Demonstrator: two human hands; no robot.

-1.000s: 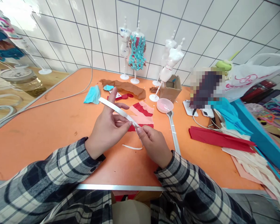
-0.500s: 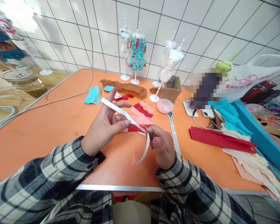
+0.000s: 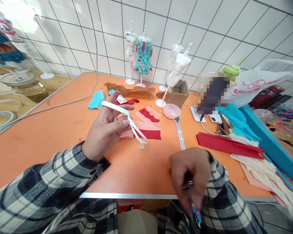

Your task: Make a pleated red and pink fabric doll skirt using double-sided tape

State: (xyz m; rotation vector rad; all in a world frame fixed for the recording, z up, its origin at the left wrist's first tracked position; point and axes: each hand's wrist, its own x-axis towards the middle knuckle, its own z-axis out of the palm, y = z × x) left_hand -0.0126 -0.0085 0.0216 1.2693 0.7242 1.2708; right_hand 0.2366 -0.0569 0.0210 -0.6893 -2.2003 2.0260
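My left hand [image 3: 104, 130] pinches a narrow white strip [image 3: 116, 106] between thumb and fingers. Below my thumb, two thin tails of the strip hang over the orange table. Near the table's front edge, my right hand [image 3: 190, 172] is blurred and curled around a dark metal tool [image 3: 188, 184], seen as small scissors in the earlier frame. Its blades are mostly hidden now. Pink and red crepe-like pieces [image 3: 152, 134] lie on the table beyond my hands.
Small white dress forms [image 3: 130, 48] stand along the tiled wall, one covered in turquoise bows. A pink bowl [image 3: 172, 111], a cardboard box [image 3: 177, 94] and a grey strip [image 3: 180, 133] are right of centre. Folded red fabric [image 3: 229, 144] lies farther right, by a blue tray [image 3: 278, 149].
My right hand has moved away from the strip, down and to the right, with the scissors. The strip's lower end now hangs as two tails. My left hand has shifted slightly left.
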